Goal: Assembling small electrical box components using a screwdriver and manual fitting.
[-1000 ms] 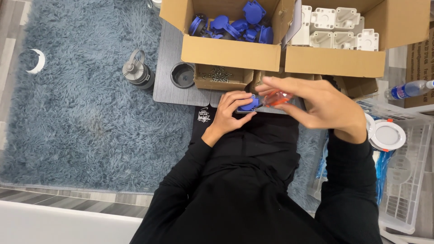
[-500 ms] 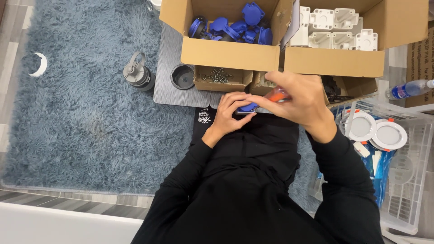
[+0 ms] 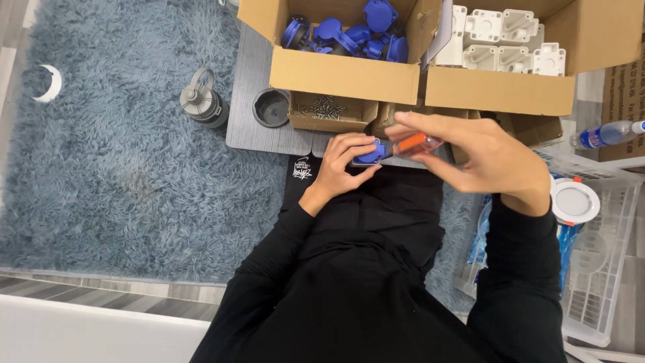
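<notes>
Two big cardboard boxes sit side by side on the grey board: the left box holds blue caps, the right box white housings. A small box holds screws. The right hand grips one orange-handled screwdriver, lying sideways, tip pointing left at one blue part pinched by the left hand at the board's near edge

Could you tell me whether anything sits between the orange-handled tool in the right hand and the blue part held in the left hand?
Nothing visible does: the orange-handled tool in the right hand reaches straight to the blue part under the left hand.
</notes>
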